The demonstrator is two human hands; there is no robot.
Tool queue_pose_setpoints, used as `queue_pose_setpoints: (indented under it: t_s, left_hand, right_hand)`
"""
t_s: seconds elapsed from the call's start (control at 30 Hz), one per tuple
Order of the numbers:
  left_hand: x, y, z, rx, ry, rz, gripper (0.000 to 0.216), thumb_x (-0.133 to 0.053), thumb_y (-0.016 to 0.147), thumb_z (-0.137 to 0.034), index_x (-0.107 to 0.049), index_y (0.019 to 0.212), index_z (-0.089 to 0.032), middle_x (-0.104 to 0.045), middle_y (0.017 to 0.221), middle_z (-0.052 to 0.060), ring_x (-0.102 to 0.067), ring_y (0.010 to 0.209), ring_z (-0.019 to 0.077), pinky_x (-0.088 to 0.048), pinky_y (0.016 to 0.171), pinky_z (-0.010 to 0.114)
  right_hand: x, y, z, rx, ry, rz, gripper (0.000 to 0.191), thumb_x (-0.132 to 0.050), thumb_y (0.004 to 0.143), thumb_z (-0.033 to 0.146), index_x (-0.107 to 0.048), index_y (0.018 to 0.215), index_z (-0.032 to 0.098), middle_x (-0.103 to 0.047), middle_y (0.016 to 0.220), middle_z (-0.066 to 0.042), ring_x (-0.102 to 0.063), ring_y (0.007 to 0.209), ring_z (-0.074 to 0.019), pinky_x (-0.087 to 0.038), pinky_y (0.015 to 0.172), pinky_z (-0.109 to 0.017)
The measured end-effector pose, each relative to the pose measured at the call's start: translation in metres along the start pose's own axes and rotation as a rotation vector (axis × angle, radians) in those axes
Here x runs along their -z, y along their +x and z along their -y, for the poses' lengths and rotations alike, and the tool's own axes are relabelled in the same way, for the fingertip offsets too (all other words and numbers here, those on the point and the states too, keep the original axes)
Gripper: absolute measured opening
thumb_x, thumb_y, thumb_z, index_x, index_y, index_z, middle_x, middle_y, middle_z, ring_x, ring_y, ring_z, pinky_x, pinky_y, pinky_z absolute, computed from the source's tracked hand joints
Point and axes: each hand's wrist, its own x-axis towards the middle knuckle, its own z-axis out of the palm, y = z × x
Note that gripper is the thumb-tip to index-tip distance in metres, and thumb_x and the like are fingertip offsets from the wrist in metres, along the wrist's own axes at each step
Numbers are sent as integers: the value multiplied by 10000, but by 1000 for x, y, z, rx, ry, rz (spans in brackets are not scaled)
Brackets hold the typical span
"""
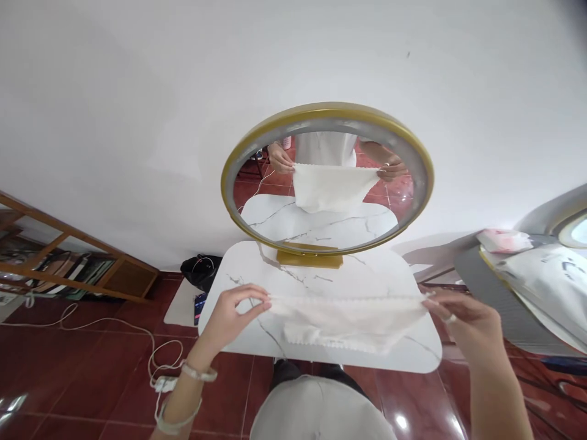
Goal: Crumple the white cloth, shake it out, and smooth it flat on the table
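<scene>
A white cloth (339, 321) with a scalloped edge hangs stretched between my two hands, above the marbled white table (238, 269). My left hand (241, 308) pinches its upper left corner between thumb and fingers. At the upper right corner, my right hand (465, 315) grips the cloth in the same way, a ring on one finger. The top edge is pulled nearly straight while the lower part droops loosely over the tabletop. Behind it, a round gold-framed mirror (328, 183) reflects the cloth and both hands.
The mirror's gold base (309, 256) stands at the table's back, near the white wall (137, 122). To the right is a grey table (486, 305) bearing a white bag (545, 281) and a tissue pack (504, 240). A wooden shelf (128, 278), a black bag (200, 272) and white cables (153, 348) lie left.
</scene>
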Motion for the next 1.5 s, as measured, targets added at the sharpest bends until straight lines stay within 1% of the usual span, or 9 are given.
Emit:
queue_pose_setpoints:
  t_s: [0.3,0.43,0.57,0.8,0.9,1.0,1.13,1.33,1.5]
  left_hand:
    - [-35,108,-106,-481,327,-252,225,-580,881,-398,-692,820,-212,-723,908,2,-671,848,144,-570,820,294]
    - [-53,93,-124,-566,391,-212,137,-585,884,-331,-672,839,-235,-720,883,-8,-673,825,141,-572,809,290]
    - [-73,58,-114,-483,369,14,120,-554,893,-313,-653,873,-248,-704,880,9,-669,829,161,-564,781,283]
    - [-87,5,-107,-231,264,452,307,-442,918,-259,-676,724,-300,-664,926,13,-634,721,125,-533,642,207]
    - [-99,13,-104,-158,227,457,275,-459,919,-316,-719,827,-328,-664,918,25,-643,771,153,-537,676,224]
    - [-127,41,-90,-132,273,368,297,-435,932,-357,-718,854,-305,-652,954,31,-636,830,168,-530,732,244]
    - [-186,92,-55,-80,428,317,333,-365,940,-283,-696,933,-250,-630,1009,41,-623,917,183,-516,771,278]
    - [-252,156,-2,139,642,375,288,-418,880,-154,-656,1040,-180,-598,1130,68,-637,879,167,-508,752,274]
    - [-285,144,21,144,703,276,384,-400,879,-137,-576,1219,-104,-498,1348,169,-536,1193,268,-448,996,387]
  right_hand:
    - [48,96,69,255,55,-333,251,-859,588,282,-702,725,141,-711,734,-54,-683,742,-170,-560,770,-338]
    - [90,74,73,321,0,-319,220,-859,590,290,-691,671,174,-698,713,-37,-696,755,-195,-577,769,-363]
    - [129,34,49,308,-19,-68,168,-833,623,344,-716,644,224,-692,712,-43,-682,777,-213,-589,729,-346]
    - [174,-20,15,-94,-117,52,507,-862,509,377,-758,1002,325,-705,673,-44,-584,427,-178,-519,368,-269]
    - [165,-11,11,-211,-1,-1,543,-871,513,382,-728,1030,299,-685,670,-22,-448,297,-113,-412,260,-258]
    - [140,22,-8,-291,103,-34,545,-860,560,415,-677,1039,229,-680,748,-28,-606,464,-150,-512,387,-239]
    - [99,80,-73,-329,154,115,524,-836,571,435,-623,966,164,-680,725,-33,-707,660,-216,-618,653,-324]
    - [43,141,-162,-340,-64,107,261,-735,645,317,-601,814,169,-659,672,-37,-700,608,-211,-618,645,-362]
    - [20,148,-189,-220,-163,58,419,-648,734,359,-595,1101,164,-677,1016,-129,-709,832,-245,-591,775,-434]
